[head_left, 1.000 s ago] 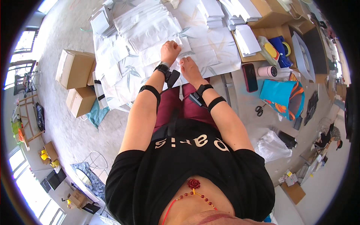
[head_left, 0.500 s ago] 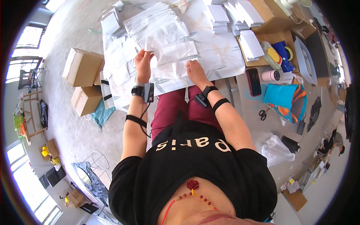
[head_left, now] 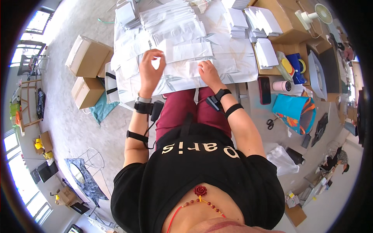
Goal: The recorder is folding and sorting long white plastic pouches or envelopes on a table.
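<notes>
- Head view is showing the left hand [head_left: 150, 69] sitting further out over the table than a second ago, when both hands were meeting close together at the near edge; half a second ago it was already reaching out to the left.
- Left hand is now curling loosely over a white sheet [head_left: 155, 62], fingers bent and touching it; whether it is truly pinching the paper I cannot tell.
- Right hand [head_left: 208, 72] is staying near the table's front edge, fingers together and pressing flat on a small white piece [head_left: 193, 66] just beside the left hand's sheet.
- Judging from this, the hands are parting to deal with separate papers: one pinning, the other gathering or smoothing.
- Table [head_left: 233, 75] is wearing a pale cloth with a faint leaf print and is carrying many white envelopes [head_left: 175, 23] spread and overlapping, with neat stacks [head_left: 239, 19] toward the far right.
- Cardboard box [head_left: 289, 19] with a small white fan [head_left: 314, 13] is lying at the upper right; tape rolls [head_left: 293, 66] and a dark phone [head_left: 264, 90] are resting nearer the person's right.
- Turquoise bag [head_left: 295, 110] and scissors [head_left: 271, 123] are lying on the grey floor to the right; two cardboard cartons [head_left: 88, 58] are standing to the left of the table.
- Another person [head_left: 334, 161] is working low at the far right, well apart.
</notes>
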{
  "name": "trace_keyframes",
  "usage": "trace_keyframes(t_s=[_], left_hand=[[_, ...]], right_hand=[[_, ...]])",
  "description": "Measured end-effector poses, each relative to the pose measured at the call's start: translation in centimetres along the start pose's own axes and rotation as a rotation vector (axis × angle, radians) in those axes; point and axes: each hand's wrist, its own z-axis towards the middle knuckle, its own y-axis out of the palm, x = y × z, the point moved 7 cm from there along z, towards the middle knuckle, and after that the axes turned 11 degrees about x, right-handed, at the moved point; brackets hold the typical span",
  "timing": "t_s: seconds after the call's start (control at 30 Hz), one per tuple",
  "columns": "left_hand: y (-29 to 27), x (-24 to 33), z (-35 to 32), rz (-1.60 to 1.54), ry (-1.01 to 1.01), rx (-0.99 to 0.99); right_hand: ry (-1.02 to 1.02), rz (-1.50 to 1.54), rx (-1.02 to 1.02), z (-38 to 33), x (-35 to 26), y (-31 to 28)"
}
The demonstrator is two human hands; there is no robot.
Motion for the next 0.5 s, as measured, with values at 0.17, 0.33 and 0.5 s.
trace_keyframes(t_s=[0.17, 0.33, 0.5], left_hand=[[6.1, -3.4, -5.4, -0.109, -0.139, -0.047], [9.2, -5.2, -9.2, -0.055, -0.188, -0.083], [9.9, -5.6, -10.6, -0.005, -0.17, -0.091]], right_hand=[[0.525, 0.558, -0.17, 0.1, -1.5, 1.3], [0.67, 0.72, -0.256, -0.8, -1.9, 1.7], [0.597, 0.615, -0.064, -0.6, -1.5, 0.3]])
